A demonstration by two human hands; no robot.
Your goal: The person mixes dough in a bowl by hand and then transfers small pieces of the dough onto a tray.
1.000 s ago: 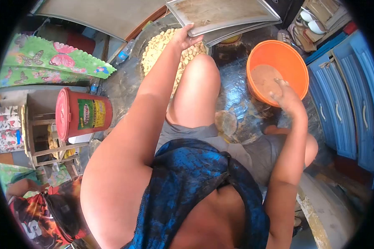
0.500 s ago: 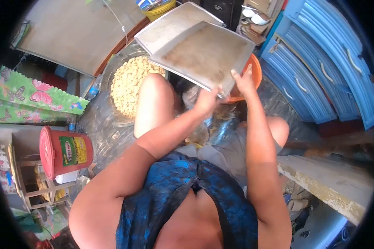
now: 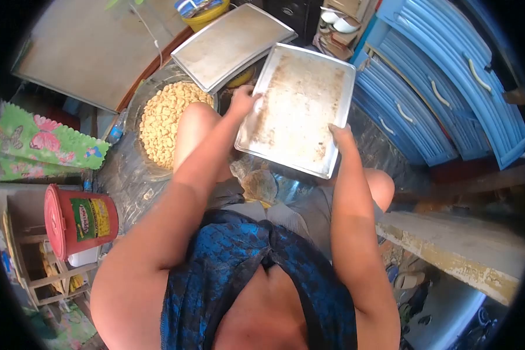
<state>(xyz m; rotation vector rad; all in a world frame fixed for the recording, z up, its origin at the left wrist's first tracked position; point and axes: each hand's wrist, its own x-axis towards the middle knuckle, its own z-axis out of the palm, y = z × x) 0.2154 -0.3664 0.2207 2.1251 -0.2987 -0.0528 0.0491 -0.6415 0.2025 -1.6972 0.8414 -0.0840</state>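
Note:
A metal baking tray (image 3: 303, 105) with brown stains is held up in front of me, over my lap. My left hand (image 3: 243, 102) grips its left edge, and my right hand (image 3: 342, 137) grips the right edge near the lower corner. Beyond it, another baking tray (image 3: 233, 44) lies at the top, apart from my hands. A wide round basin (image 3: 135, 122) full of pale, lumpy dough-like pieces (image 3: 169, 114) stands by my left knee. The held tray hides most of what is behind it.
A red lidded bucket (image 3: 55, 221) stands at the left, near a flowered green cloth (image 3: 46, 140). Blue drawers (image 3: 431, 99) rise on the right. At the top is a yellow bucket (image 3: 207, 16), with white shoes (image 3: 345, 24) on a shelf to its right.
The held tray has been lifted off the other tray, turned and brought closer to me. My left hand has shifted from its near corner to its left side. The orange basin is now hidden.

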